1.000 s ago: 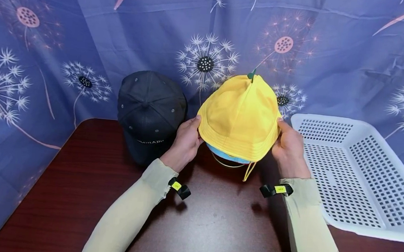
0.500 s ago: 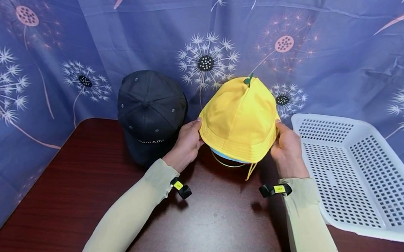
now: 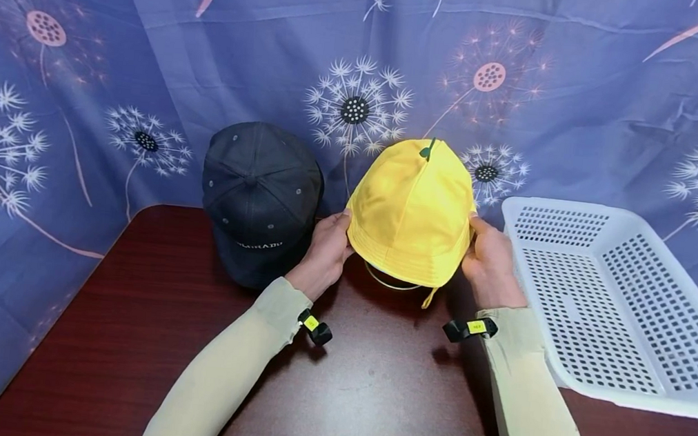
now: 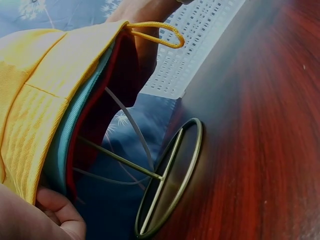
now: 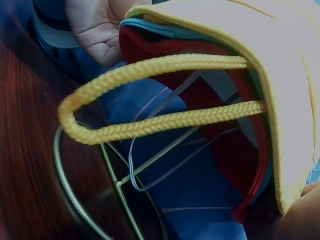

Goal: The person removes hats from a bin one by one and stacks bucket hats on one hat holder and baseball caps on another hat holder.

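A yellow bucket hat (image 3: 412,210) with a green sprout on its crown sits over a gold wire hat stand (image 4: 162,178). My left hand (image 3: 324,250) pinches the brim at its left side, thumb on top and fingers underneath. At the opposite side, my right hand (image 3: 491,265) holds the brim the same way. Beneath the yellow brim, the wrist views show a light-blue fabric layer (image 4: 65,135) and a dark red fabric layer (image 4: 120,75), nested inside. A yellow cord loop (image 5: 175,121) hangs from the brim's edge. The stand's top is hidden inside the hats.
To the left stands a dark baseball cap (image 3: 258,189) with white lettering, close to my left hand. A white perforated basket (image 3: 602,316) lies at the right of the brown table (image 3: 365,392). Behind hangs a blue dandelion-print cloth (image 3: 213,61).
The yellow hat has come down and slightly left, covering the blue edge seen earlier in the head view. Both hands have moved a little closer together, still holding the brim.
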Motion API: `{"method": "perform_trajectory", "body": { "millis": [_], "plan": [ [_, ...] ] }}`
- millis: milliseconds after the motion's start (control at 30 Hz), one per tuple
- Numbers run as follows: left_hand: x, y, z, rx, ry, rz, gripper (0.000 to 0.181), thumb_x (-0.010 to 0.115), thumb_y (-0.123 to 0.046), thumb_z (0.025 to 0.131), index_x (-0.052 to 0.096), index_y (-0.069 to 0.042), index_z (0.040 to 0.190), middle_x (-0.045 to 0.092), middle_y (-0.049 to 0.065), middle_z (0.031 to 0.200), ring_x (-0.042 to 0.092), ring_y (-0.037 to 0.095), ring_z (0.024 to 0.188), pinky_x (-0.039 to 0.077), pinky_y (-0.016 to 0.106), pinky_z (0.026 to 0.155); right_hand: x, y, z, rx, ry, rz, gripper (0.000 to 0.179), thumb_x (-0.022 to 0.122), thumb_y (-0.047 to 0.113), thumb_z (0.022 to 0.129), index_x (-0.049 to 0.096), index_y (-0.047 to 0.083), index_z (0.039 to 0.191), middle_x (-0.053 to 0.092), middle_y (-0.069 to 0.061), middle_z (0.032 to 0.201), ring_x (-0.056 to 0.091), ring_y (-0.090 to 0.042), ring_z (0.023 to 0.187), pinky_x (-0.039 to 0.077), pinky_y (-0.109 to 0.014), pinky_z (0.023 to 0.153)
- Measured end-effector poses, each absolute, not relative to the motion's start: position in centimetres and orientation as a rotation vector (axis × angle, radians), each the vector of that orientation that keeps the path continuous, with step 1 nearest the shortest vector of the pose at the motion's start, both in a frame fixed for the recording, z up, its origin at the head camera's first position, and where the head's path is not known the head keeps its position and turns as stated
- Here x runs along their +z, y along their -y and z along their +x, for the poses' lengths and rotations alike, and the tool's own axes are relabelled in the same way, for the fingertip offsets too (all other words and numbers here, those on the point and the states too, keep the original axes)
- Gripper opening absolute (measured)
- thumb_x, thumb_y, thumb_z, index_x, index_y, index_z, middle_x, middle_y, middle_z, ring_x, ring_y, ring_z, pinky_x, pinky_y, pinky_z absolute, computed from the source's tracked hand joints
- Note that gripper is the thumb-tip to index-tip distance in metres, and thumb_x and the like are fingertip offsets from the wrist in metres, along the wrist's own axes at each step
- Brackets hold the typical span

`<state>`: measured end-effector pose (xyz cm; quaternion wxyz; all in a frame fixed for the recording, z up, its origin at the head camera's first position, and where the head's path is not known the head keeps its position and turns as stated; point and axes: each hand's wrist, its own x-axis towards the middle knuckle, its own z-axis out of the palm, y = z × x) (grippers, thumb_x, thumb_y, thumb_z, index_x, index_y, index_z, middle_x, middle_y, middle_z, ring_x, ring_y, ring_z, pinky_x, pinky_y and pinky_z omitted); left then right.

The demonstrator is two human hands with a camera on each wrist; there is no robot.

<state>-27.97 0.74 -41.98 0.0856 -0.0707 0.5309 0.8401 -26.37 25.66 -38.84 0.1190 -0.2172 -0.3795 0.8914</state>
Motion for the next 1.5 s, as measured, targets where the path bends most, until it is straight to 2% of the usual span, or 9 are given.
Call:
{"method": "perform_trajectory", "body": {
  "millis": [167,433,500,633,733,1033,1200,1367,1500],
  "plan": [
    [-42.0,-0.8,-27.9,2.498,-1.603,-0.217,0.04,0.045,-0.026,0.116,0.056,0.0,0.143,0.066,0.015,0.132,0.066,0.02,0.114,0.052,0.04,0.102,-39.0,-25.5,-26.5,2.583,1.147,-0.656,0.01,0.064,0.005,0.104,0.068,-0.001,0.112,0.064,-0.003,0.114,0.063,-0.014,0.107,0.057,-0.023,0.086],
    [-42.2,-0.9,-27.8,2.508,-1.619,-0.224,0.04,0.045,-0.026,0.116,0.057,0.0,0.142,0.066,0.016,0.132,0.067,0.02,0.112,0.052,0.04,0.1,-39.1,-25.1,-26.4,2.489,1.229,-0.672,0.041,0.061,0.007,0.106,0.058,-0.004,0.146,0.06,-0.009,0.14,0.059,-0.018,0.124,0.048,-0.03,0.107],
    [-42.2,-1.0,-27.8,2.515,-1.621,-0.222,0.039,0.044,-0.025,0.116,0.057,0.001,0.142,0.066,0.016,0.132,0.067,0.02,0.112,0.052,0.041,0.1,-39.2,-25.0,-26.4,2.464,1.241,-0.656,0.036,0.06,0.006,0.106,0.063,-0.005,0.14,0.064,-0.009,0.134,0.06,-0.018,0.121,0.05,-0.029,0.105],
    [-42.2,-1.1,-27.8,2.521,-1.637,-0.217,0.038,0.044,-0.025,0.116,0.057,0.001,0.141,0.066,0.016,0.13,0.067,0.02,0.109,0.054,0.04,0.097,-39.4,-24.7,-26.5,2.398,1.285,-0.623,0.014,0.059,0.005,0.106,0.072,0.0,0.103,0.066,-0.005,0.108,0.062,-0.016,0.105,0.053,-0.026,0.094],
    [-42.3,-1.1,-27.8,2.521,-1.645,-0.212,0.038,0.043,-0.025,0.116,0.057,0.001,0.14,0.067,0.015,0.127,0.067,0.018,0.106,0.054,0.038,0.094,-39.6,-24.6,-26.5,2.365,1.313,-0.601,0.021,0.058,0.006,0.107,0.066,0.004,0.088,0.064,-0.003,0.1,0.061,-0.015,0.099,0.054,-0.024,0.087],
    [-42.1,-1.0,-27.6,2.5,-1.65,-0.222,0.039,0.044,-0.026,0.116,0.056,-0.001,0.142,0.066,0.015,0.132,0.067,0.02,0.112,0.054,0.038,0.096,-39.6,-24.6,-26.4,2.409,1.296,-0.564,0.023,0.057,0.008,0.108,0.065,0.004,0.086,0.065,-0.002,0.089,0.063,-0.014,0.087,0.057,-0.023,0.077],
    [-42.1,-1.0,-27.6,2.479,-1.683,-0.227,0.038,0.046,-0.028,0.115,0.059,-0.002,0.14,0.067,0.011,0.126,0.068,0.017,0.108,0.055,0.034,0.093,-39.7,-24.8,-26.3,2.392,1.383,-0.559,0.022,0.056,0.013,0.109,0.063,0.005,0.09,0.064,0.0,0.086,0.062,-0.013,0.082,0.055,-0.023,0.073],
    [-42.1,-1.1,-27.2,2.462,-1.728,-0.234,0.035,0.048,-0.028,0.115,0.061,-0.004,0.136,0.067,0.007,0.117,0.067,0.015,0.1,0.054,0.031,0.087,-40.1,-24.8,-26.0,2.209,1.631,-0.564,0.02,0.051,0.022,0.112,0.059,0.006,0.102,0.059,-0.002,0.098,0.058,-0.012,0.087,0.052,-0.023,0.076],
    [-41.9,-1.2,-26.8,2.44,-1.773,-0.219,0.026,0.048,-0.024,0.113,0.063,-0.007,0.124,0.064,0.003,0.105,0.063,0.014,0.09,0.052,0.028,0.08,-40.5,-24.8,-25.6,2.011,1.83,-0.55,0.02,0.046,0.026,0.113,0.056,0.008,0.115,0.055,-0.001,0.113,0.058,-0.011,0.094,0.05,-0.026,0.084]
  ]
}}
